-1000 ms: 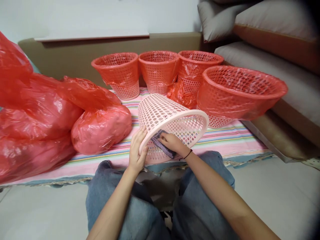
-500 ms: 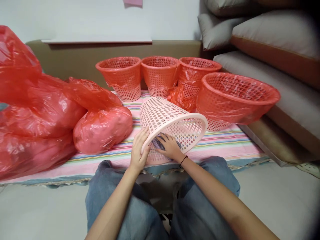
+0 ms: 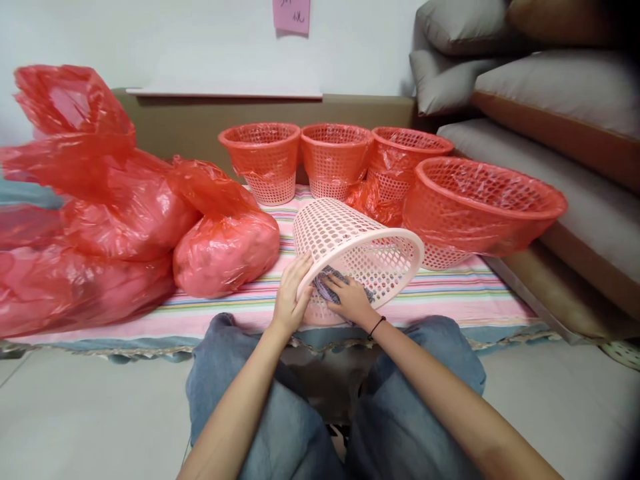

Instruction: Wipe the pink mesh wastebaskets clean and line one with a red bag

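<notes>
A pale pink mesh wastebasket (image 3: 333, 227) lies tilted on its side on the striped cloth, its mouth facing right and toward me. My left hand (image 3: 291, 297) grips the basket's near left rim, fingers along the outer wall and thumb by the edge. Inside the mouth, my right hand (image 3: 354, 300) holds a dark grey-purple cloth (image 3: 327, 280) against the inner lower wall. Part of the cloth is hidden under the fingers. A black band circles my right wrist.
Several similar baskets lined with red plastic bags, one a lined basket (image 3: 485, 200) at right, stand behind. Filled red bags (image 3: 225, 250) sit at left. Cushions (image 3: 560, 93) are stacked at right. A striped cloth (image 3: 240, 300) covers the surface; a pink note (image 3: 291, 17) is on the wall.
The view has shifted a little to the left and up. Both hands keep their places on the basket and the cloth, with the right hand and cloth moved only slightly.
</notes>
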Action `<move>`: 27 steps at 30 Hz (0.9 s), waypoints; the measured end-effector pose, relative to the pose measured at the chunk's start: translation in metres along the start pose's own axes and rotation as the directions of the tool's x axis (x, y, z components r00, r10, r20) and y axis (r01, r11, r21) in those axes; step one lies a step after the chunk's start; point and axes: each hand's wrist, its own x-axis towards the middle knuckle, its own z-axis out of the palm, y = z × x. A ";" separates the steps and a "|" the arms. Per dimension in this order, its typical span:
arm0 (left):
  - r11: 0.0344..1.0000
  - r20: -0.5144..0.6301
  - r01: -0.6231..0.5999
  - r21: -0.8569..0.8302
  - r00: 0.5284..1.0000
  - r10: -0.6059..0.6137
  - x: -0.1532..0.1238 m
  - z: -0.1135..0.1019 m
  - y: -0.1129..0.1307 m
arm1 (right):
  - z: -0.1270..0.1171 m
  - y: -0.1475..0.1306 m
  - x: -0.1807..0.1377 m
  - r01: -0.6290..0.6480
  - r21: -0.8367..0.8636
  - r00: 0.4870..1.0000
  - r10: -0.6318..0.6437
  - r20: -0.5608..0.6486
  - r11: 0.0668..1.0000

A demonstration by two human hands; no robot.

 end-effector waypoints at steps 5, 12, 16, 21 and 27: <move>1.000 0.049 0.006 0.022 0.999 -0.007 -0.002 -0.006 0.004 | 0.002 -0.010 -0.017 -0.030 0.025 1.000 0.030 -0.005 0.999; 0.996 0.041 -0.029 0.084 0.999 0.025 -0.001 -0.012 0.013 | -0.024 -0.008 -0.028 0.019 0.165 1.000 -0.023 0.020 0.986; 0.992 -0.065 -0.042 0.116 0.997 0.050 0.000 -0.013 0.017 | -0.047 0.002 0.004 -0.056 0.207 0.994 0.075 -0.084 0.977; 0.983 -0.212 -0.014 0.182 0.976 0.053 0.003 -0.019 0.014 | -0.065 0.005 0.062 -0.112 0.217 0.976 0.149 -0.162 0.970; 0.973 -0.298 0.169 0.158 0.948 -0.117 0.006 -0.033 0.007 | -0.061 -0.002 0.103 -0.067 0.234 0.973 0.115 -0.199 0.970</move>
